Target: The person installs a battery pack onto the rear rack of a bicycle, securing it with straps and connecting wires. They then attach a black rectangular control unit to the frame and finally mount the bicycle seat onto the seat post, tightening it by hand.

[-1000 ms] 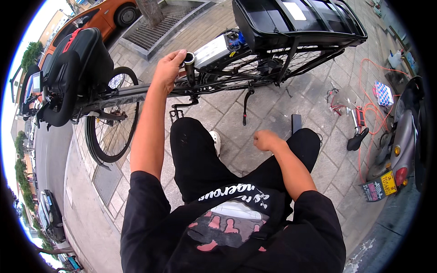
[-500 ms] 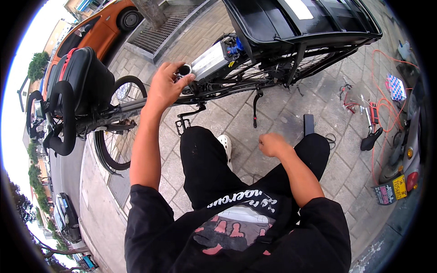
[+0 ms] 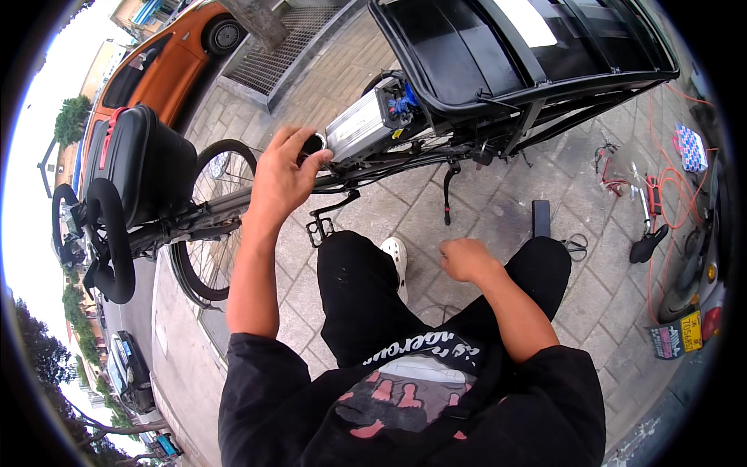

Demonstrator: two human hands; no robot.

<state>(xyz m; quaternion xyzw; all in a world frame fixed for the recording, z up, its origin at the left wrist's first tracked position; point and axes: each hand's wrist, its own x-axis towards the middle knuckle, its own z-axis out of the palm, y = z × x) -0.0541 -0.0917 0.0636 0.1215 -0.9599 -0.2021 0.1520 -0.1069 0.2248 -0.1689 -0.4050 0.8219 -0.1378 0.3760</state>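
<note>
My left hand is curled round the open top of the bicycle's seat tube, thumb and fingers on either side of its round rim. Right behind the tube lies a silver metal case on the frame, with blue wiring at its far end. My right hand is a closed fist held in front of my right thigh. Its palm side is turned away, so whatever it might hold is hidden. The black bicycle stands across in front of me, a pedal near my left knee.
A black cargo box covers the bicycle's rear; a black bag sits by the handlebar. Paving holds a dark oblong block, scissors, a saddle on its post, tools and an orange cord. A scooter stands right.
The whole scene has shifted slightly down and to the right as my view moved. My left hand stays on the seat tube and my right fist keeps its place.
</note>
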